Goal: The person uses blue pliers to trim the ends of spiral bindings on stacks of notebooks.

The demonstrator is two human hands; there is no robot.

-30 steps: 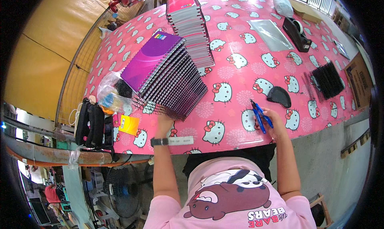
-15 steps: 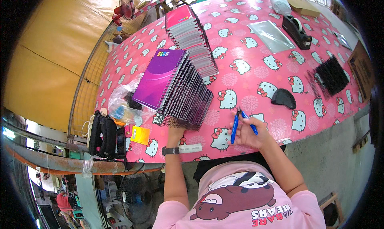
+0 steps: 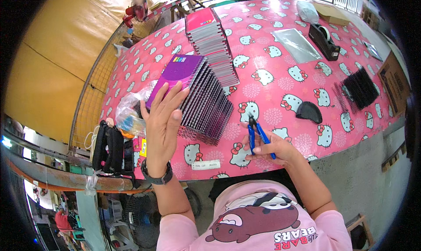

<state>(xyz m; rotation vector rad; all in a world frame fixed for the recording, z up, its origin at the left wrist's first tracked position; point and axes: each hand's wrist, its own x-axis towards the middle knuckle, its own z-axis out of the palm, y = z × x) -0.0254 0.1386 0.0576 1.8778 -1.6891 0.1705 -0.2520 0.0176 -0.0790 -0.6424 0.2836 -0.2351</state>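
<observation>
A tall stack of purple spiral notebooks (image 3: 206, 106) stands on the pink table, its black coils facing me. My left hand (image 3: 163, 121) is over the stack's near left corner, fingers stretched out and holding nothing; whether the fingertips touch the top cover I cannot tell. In my right hand (image 3: 278, 149) are blue-handled cutting pliers (image 3: 259, 139), jaws pointing away from me and handles spread. Behind the purple stack rises another stack of spiral notebooks (image 3: 215, 47) with a red cover on top. A small white printed strip (image 3: 205, 164) lies near the table's front edge.
On the right are a black pouch-like piece (image 3: 309, 112), a bundle of black coils (image 3: 360, 89), a tape dispenser (image 3: 324, 42) and clear plastic sleeves (image 3: 297, 46). To the left sit a plastic bag (image 3: 131, 115) and a black bag (image 3: 115, 148) by the table edge.
My left hand has come up from the near side of the purple stack to over its top corner, fingers now spread. The pliers have turned slightly in my right hand.
</observation>
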